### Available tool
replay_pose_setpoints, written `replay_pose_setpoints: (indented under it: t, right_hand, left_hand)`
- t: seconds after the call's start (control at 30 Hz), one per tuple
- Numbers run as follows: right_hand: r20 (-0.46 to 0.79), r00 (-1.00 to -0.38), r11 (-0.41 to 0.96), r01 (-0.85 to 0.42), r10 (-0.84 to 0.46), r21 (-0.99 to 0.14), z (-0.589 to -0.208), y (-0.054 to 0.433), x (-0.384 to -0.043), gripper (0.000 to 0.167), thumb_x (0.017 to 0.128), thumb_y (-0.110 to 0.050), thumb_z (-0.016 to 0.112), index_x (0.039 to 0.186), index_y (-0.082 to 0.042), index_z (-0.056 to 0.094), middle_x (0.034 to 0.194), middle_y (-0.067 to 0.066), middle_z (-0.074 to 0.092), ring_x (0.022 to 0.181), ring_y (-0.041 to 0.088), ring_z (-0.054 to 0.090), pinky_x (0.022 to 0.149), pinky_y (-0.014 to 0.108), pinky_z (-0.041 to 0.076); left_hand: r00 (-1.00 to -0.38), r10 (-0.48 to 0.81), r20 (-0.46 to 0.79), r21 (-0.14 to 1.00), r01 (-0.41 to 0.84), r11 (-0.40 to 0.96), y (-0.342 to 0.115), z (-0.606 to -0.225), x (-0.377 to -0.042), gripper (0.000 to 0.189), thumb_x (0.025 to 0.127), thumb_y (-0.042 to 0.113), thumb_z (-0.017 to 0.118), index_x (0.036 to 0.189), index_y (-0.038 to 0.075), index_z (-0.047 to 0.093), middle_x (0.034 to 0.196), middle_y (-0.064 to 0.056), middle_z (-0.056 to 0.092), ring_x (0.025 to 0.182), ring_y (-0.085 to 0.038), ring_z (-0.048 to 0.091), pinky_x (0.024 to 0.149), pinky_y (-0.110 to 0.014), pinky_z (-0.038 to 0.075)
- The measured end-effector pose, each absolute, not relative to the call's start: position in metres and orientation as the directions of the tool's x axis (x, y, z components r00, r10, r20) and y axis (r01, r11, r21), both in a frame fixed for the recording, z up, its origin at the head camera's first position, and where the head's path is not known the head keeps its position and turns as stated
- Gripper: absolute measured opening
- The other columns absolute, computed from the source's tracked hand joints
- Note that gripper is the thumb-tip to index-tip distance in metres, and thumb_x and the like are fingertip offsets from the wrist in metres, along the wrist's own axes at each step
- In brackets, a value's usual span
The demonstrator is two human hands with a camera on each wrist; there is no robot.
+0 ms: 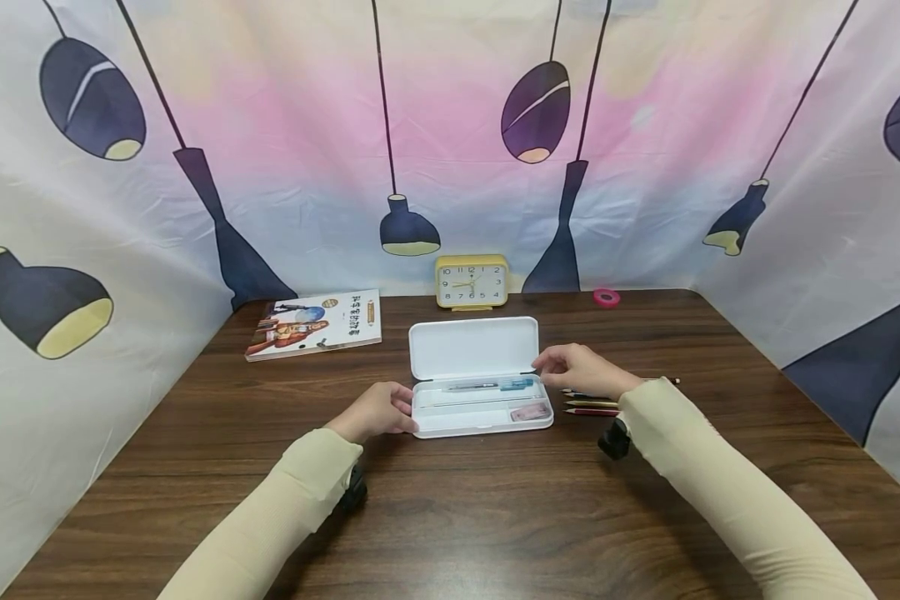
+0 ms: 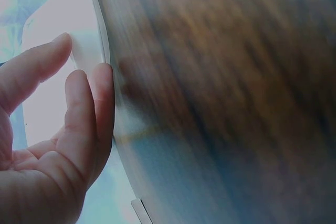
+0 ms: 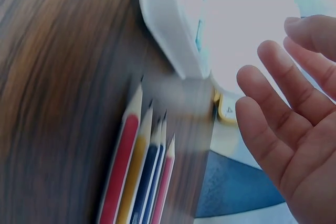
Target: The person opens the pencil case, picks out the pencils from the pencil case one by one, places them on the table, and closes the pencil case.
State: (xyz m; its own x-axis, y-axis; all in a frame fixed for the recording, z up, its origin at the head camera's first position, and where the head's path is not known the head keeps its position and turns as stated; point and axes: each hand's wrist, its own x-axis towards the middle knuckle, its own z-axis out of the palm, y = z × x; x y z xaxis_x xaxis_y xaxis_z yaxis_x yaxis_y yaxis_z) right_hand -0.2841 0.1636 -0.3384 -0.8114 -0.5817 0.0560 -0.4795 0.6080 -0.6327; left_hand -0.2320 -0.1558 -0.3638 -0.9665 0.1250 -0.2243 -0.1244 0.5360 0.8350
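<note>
A white pencil case (image 1: 450,427) lies on the table with its lid (image 1: 474,348) raised. Inside are a pen with a blue part (image 1: 516,385), a thin white stick-like item and a pinkish eraser (image 1: 530,412). My left hand (image 1: 378,410) rests against the case's left end, its fingers (image 2: 79,108) gently bent along the edge, thumb apart. By the case's back right corner is my right hand (image 1: 581,371), fingers (image 3: 283,93) spread and holding nothing. Below it lie several pencils (image 3: 122,166), red, yellow and dark blue, partly hidden by the hand in the head view.
A yellow clock (image 1: 472,282) stands behind the case at the table's back edge. To its left lies a book (image 1: 315,325), and to its right a pink ring-shaped roll (image 1: 607,297). A printed cloth (image 1: 307,125) hangs around the brown wooden table (image 1: 465,517).
</note>
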Motion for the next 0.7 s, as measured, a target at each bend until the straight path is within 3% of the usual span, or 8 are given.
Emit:
replay_pose_setpoints:
  t: [0.7]
  right_hand:
    - [0.026, -0.764, 0.621, -0.542, -0.644, -0.566, -0.345, 0.132, -0.296, 0.023, 0.08, -0.004, 0.059, 0.103, -0.002, 0.06, 0.08, 0.001, 0.059, 0.074, 0.011, 0.053, 0.068, 0.027, 0.045]
  left_hand:
    - [-0.966, 0.136, -0.219, 0.84, -0.116, 0.531, -0.157, -0.363, -0.232, 0.048, 0.066, -0.009, 0.068, 0.11, -0.01, 0.049, 0.087, -0.015, 0.055, 0.071, -0.018, 0.055, 0.064, -0.03, 0.05]
